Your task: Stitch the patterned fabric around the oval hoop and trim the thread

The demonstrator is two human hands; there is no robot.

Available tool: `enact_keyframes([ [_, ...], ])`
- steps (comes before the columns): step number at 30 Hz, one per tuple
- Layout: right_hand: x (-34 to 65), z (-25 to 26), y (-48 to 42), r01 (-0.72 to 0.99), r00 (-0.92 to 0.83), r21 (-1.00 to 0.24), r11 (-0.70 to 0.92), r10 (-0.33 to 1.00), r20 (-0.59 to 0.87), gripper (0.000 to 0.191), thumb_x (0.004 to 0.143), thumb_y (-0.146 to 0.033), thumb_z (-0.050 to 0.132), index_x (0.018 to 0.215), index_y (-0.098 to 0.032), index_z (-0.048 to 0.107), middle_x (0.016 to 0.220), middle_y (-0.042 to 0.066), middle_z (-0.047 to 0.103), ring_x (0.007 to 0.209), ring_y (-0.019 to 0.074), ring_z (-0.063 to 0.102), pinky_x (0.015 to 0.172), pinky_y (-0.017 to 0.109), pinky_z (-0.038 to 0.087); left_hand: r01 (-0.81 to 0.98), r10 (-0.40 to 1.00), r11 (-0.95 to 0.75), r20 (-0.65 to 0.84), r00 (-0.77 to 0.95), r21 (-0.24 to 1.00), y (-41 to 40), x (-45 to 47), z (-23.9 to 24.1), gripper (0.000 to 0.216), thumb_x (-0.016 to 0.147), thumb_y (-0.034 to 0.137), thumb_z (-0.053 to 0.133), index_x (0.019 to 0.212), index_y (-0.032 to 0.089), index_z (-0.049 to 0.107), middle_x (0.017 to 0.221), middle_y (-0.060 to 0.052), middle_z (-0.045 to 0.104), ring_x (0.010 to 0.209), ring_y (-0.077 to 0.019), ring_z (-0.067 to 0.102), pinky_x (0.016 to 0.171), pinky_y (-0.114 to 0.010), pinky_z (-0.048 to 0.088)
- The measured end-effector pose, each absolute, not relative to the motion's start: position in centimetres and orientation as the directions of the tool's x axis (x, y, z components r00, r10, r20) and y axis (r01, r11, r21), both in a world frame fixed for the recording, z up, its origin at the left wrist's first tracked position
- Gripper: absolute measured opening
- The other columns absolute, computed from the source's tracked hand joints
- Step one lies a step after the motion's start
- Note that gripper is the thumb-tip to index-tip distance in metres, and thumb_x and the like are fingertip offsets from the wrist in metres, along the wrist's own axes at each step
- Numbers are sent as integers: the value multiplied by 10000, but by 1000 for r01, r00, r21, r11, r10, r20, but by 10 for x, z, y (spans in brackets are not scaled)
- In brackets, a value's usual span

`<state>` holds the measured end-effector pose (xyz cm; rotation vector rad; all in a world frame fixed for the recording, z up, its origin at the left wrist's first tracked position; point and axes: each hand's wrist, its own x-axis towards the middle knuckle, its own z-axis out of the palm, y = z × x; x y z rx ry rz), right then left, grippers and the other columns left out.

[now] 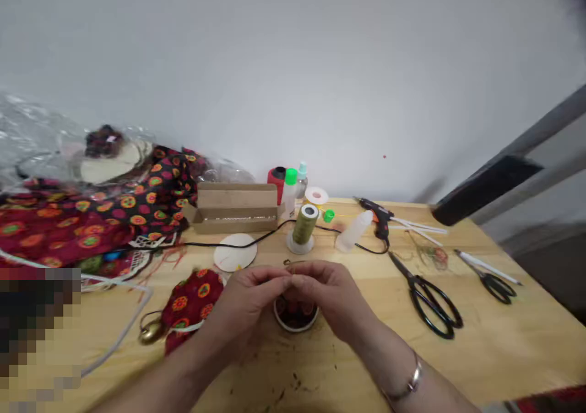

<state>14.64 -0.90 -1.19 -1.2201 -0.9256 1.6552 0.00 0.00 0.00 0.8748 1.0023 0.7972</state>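
Note:
My left hand (247, 294) and my right hand (330, 294) meet at the fingertips, both pinched closed. A small dark loop (287, 262) of cord or wire shows just beyond the fingers; what they pinch is mostly hidden. Right below them is a small round piece with dark patterned fabric (296, 315) inside a white rim, partly covered by the hands. Beside my left forearm lies a maroon floral fabric piece (192, 297) with white edging. A brass-coloured bell-like ball (151, 330) rests at its left.
Behind the hands stand a green thread spool (304, 227), an open cardboard box (235, 218) and several bottles. A black cable crosses to a glue gun (378, 215). Large scissors (433, 303) and smaller scissors (492, 282) lie right. Patterned fabric (128, 202) is heaped left.

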Motion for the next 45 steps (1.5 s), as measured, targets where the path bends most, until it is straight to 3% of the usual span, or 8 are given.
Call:
enact_keyframes([
  [4, 143, -9, -10, -231, -104, -888, -397, 918, -383, 341, 541, -339, 773, 767, -117, 648, 511, 13, 646, 433, 103, 574, 442, 207, 444, -123, 874, 383, -316, 370, 916, 0, 1, -3, 139, 701, 242, 664, 601, 154, 703, 560, 5, 661, 559, -114, 564, 578, -206, 444],
  [8, 142, -6, -9, -161, -34, -925, -343, 939, -343, 226, 561, -298, 732, 669, -128, 628, 406, -39, 552, 349, 67, 466, 363, 182, 366, -47, 883, 346, -308, 354, 937, 0, 0, -4, 149, 709, 256, 659, 604, 166, 715, 577, 4, 682, 572, -119, 579, 578, -203, 448],
  [12, 144, -4, -9, -56, 56, -956, -290, 955, -293, 131, 606, -248, 683, 613, -141, 609, 447, -54, 523, 378, 46, 406, 364, 175, 332, -19, 896, 352, -331, 296, 936, 1, 0, -5, 91, 674, 243, 681, 646, 175, 735, 619, 2, 708, 589, -128, 596, 581, -206, 461],
  [24, 142, -8, -11, -126, -23, -948, -291, 957, -291, 162, 684, -288, 635, 659, -147, 560, 457, -77, 452, 406, 38, 365, 385, 162, 283, -124, 890, 391, -340, 304, 912, 1, 0, -6, 90, 651, 251, 712, 669, 168, 743, 627, -1, 709, 585, -116, 576, 579, -202, 446],
  [29, 146, -7, -8, -128, -105, -943, -307, 950, -295, 215, 673, -323, 661, 761, -127, 670, 553, -31, 558, 431, 41, 403, 397, 172, 322, -157, 877, 431, -371, 305, 889, 2, -1, -9, 103, 643, 260, 727, 655, 157, 729, 631, -11, 708, 616, -125, 590, 609, -207, 446],
  [34, 148, -10, -7, -81, -70, -941, -328, 944, -323, 235, 593, -301, 738, 760, -135, 724, 569, -1, 623, 419, 53, 436, 406, 195, 366, -172, 880, 438, -382, 281, 882, 1, -1, -11, 98, 615, 247, 738, 619, 152, 714, 595, -6, 691, 590, -129, 586, 591, -215, 451],
  [40, 148, -11, -8, 20, 7, -984, -178, 984, -178, 88, 606, -240, 715, 636, -157, 703, 544, -15, 610, 479, 83, 486, 456, 209, 416, -161, 876, 446, -392, 283, 880, 2, -1, -13, 126, 625, 269, 738, 622, 147, 708, 589, -9, 687, 574, -124, 580, 589, -219, 449],
  [45, 148, -11, -8, 42, 38, -984, -171, 985, -170, 86, 610, -231, 697, 604, -156, 655, 529, -27, 587, 493, 91, 489, 488, 222, 426, -130, 886, 429, -388, 256, 894, 2, -1, -11, 142, 616, 275, 742, 616, 138, 705, 581, -11, 684, 558, -121, 567, 568, -216, 438],
])
